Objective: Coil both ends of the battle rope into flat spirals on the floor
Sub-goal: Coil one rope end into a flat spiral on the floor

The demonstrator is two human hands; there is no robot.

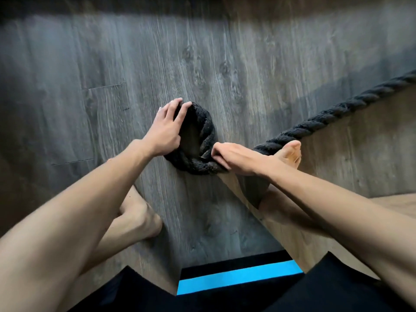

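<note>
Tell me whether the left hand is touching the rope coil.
Touching. The head view shows the left hand with fingers and thumb wrapped over the left side of the rope coil, no gap.

Exercise room or home gym: grey wood-plank floor [225, 52], thick black battle rope [337, 109], bare feet [290, 154].

Black fabric shorts [333, 287] are worn, seen at the near edge. Forearms [94, 199] and feet [139, 219] are left bare.
</note>
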